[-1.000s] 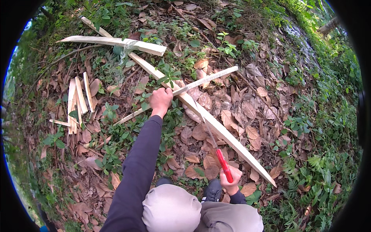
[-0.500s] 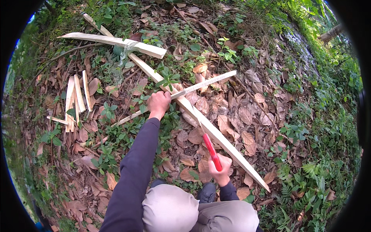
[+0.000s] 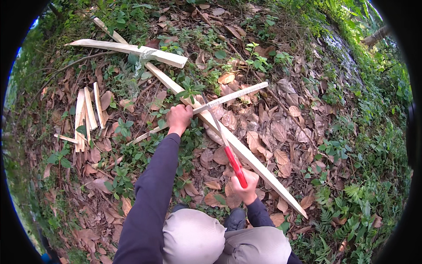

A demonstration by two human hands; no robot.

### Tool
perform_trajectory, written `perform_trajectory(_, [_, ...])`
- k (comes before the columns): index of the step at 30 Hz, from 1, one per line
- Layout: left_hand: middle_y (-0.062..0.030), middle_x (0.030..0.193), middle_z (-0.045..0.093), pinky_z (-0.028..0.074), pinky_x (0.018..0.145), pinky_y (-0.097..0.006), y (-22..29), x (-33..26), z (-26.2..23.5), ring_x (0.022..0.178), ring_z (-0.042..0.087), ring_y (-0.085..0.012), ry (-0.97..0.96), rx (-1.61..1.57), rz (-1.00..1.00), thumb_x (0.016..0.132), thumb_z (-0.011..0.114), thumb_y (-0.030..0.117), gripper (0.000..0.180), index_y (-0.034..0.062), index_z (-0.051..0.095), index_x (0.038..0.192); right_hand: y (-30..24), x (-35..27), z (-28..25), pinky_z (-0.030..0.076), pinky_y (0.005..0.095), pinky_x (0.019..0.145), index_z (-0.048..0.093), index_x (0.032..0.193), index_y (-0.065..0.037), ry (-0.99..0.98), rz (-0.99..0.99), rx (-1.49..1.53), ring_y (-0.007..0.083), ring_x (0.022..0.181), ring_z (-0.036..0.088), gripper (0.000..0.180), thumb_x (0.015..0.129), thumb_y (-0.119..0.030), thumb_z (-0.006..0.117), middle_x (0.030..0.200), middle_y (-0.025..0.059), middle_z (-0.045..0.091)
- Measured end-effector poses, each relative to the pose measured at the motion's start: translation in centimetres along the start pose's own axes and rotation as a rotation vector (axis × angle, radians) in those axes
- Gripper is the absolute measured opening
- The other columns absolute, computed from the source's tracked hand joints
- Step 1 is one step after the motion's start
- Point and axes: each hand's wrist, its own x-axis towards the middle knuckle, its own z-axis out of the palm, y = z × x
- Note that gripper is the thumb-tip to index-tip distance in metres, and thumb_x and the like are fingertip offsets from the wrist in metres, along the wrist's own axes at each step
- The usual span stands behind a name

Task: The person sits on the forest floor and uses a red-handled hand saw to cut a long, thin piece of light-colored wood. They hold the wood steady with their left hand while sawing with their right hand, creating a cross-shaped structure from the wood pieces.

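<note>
My left hand (image 3: 179,118) is closed around a thin wooden strip (image 3: 241,93), which lies crosswise over a long pale wooden beam (image 3: 263,174). To the left of that hand, the strip's other part runs down toward the leaves. In my right hand (image 3: 247,185) is the red handle of a hand saw (image 3: 234,162). Its narrow blade slants up and away along the beam and meets the strip just right of my left hand. Blade and strip appear to touch there; how deep any cut goes is too small to tell.
A second tapered beam (image 3: 105,43) crosses the long one at the far end, bound with pale wrapping (image 3: 146,54). Several short wooden pieces (image 3: 80,110) lie on the left. Dry leaves (image 3: 281,132) and low plants cover the ground. My knees (image 3: 193,235) are close below.
My right hand has shifted slightly left, and the saw now reaches farther forward, its blade lying across the strip. My left hand keeps its hold in nearly the same place.
</note>
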Motion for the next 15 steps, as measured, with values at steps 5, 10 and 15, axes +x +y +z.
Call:
perform_trajectory(5, [-0.0251, 0.083, 0.071, 0.057, 0.08, -0.051, 1.0, -0.6, 0.0, 0.08, 0.071, -0.0435, -0.006, 0.024, -0.006, 0.086, 0.05, 0.037, 0.043, 0.0035, 0.077, 0.086, -2.1, -5.2, -4.1, 0.046, 0.0368, 0.049, 0.059, 0.064, -0.001, 0.076, -0.001, -0.049, 0.0284, 0.045, 0.058, 0.006, 0.068, -0.002, 0.063, 0.055, 0.0142, 0.055])
perform_trajectory(10, [-0.0252, 0.082, 0.07, 0.055, 0.081, -0.052, -0.2, -0.7, -1.1, 0.08, 0.069, -0.0443, -0.027, -0.013, 0.02, 0.084, 0.05, 0.036, 0.042, 0.0037, 0.077, 0.084, 0.8, 2.1, 1.0, 0.044, 0.0374, 0.049, 0.054, 0.065, -0.002, -0.048, 0.041, 0.039, 0.0288, 0.047, 0.056, 0.016, 0.073, -0.005, 0.068, 0.057, 0.0123, 0.053])
perform_trajectory(15, [-0.0252, 0.079, 0.069, 0.055, 0.08, -0.053, 1.2, -2.0, 0.1, 0.079, 0.069, -0.0439, -0.009, -0.005, 0.008, 0.081, 0.051, 0.036, 0.041, 0.0041, 0.076, 0.08, -2.3, -4.9, -2.2, 0.041, 0.0356, 0.047, 0.053, 0.063, -0.001, 0.028, 0.049, 0.021, 0.0256, 0.042, 0.051, 0.013, 0.071, -0.001, 0.063, 0.052, 0.0117, 0.047])
